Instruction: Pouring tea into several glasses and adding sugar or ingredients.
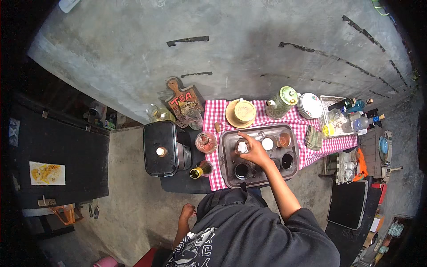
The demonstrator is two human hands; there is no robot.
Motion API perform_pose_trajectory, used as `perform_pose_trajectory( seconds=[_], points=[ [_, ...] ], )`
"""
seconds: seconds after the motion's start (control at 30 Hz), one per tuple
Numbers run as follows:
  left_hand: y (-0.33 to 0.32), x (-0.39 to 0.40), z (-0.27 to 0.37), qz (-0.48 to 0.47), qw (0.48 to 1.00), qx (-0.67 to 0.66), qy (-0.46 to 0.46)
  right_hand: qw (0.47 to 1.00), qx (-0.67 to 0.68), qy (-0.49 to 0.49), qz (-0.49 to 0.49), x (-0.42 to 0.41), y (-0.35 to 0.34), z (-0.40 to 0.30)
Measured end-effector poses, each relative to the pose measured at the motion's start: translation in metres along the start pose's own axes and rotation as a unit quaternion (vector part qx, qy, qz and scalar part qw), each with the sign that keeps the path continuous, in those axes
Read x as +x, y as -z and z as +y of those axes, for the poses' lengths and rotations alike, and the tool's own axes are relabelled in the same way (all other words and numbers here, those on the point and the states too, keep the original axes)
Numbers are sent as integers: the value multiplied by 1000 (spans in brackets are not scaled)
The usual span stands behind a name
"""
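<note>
My right hand (pixel 255 151) reaches over the dark serving tray (pixel 224 167) and grips a glass (pixel 242 147) with something white in it. Beside that hand on the tray stand a glass with white contents (pixel 268 143), a glass of reddish-brown liquid (pixel 284 140) and a glass of dark liquid (pixel 287 161). Nearer my body is another glass of dark liquid (pixel 242 171). Part of one more glass shows behind my wrist. My left hand (pixel 188 211) hangs low beside my body, away from the table, its fingers loosely curled; whether it holds anything cannot be made out.
A checked cloth (pixel 213 115) lies under the tray. Around it stand a lidded pot (pixel 245 111), a green-lidded glass jar (pixel 282 101), stacked plates (pixel 311 105), a rack of bottles (pixel 337 125), a folded cloth (pixel 314 138), a glass decanter (pixel 206 142) and a black bin-like appliance (pixel 160 143).
</note>
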State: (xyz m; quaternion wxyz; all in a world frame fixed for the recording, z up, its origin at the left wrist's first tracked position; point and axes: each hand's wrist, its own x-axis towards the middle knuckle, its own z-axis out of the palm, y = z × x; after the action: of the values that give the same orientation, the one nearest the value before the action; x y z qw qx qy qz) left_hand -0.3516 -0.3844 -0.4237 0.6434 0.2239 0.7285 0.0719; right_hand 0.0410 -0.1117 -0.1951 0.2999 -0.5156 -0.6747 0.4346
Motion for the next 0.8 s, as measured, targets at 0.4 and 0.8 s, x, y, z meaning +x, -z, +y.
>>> perform_pose_trajectory(
  seconds=[0.4,0.8],
  points=[
    [-4,-9,10,19,1000,-1,-5,1000,-5,-9,-8,-1,1,-2],
    [-3,-2,1,27,999,31,9,1000,-12,-7,-5,-1,-1,7]
  ],
)
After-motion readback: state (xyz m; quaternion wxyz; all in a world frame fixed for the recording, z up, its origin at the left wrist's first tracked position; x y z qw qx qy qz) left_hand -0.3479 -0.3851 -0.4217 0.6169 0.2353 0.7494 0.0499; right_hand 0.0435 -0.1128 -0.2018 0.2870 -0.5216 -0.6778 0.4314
